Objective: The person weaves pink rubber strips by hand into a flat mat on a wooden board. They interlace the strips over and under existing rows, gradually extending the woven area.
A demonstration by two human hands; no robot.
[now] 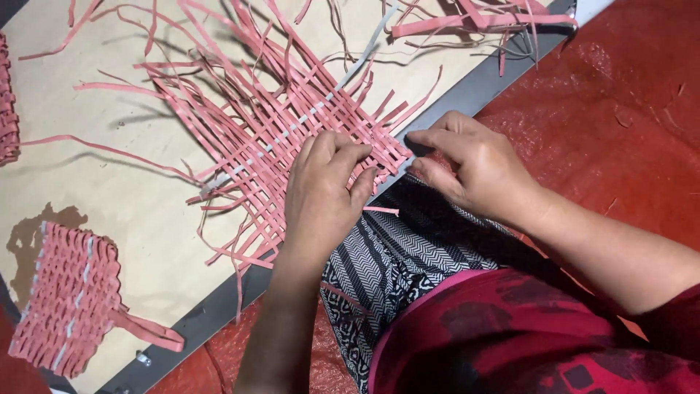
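Flat pink strip weave (292,124) under hands.

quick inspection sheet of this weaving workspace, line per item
surface: pale board with a grey metal edge, one worn brown patch at the left
job's things: half-woven mat of pink strips lying flat on the board, a single whitish strip running through it, loose ends fanning out on all sides
clutter: finished small pink woven piece at lower left, another woven piece cut off by the left edge, bundle of spare pink strips at the top
grippers: left hand pressing flat on the weave; right hand pinching strip ends at the mat's near corner
cables: nothing seen
surroundings: red sheet under the board, patterned black-and-white cloth over the person's lap
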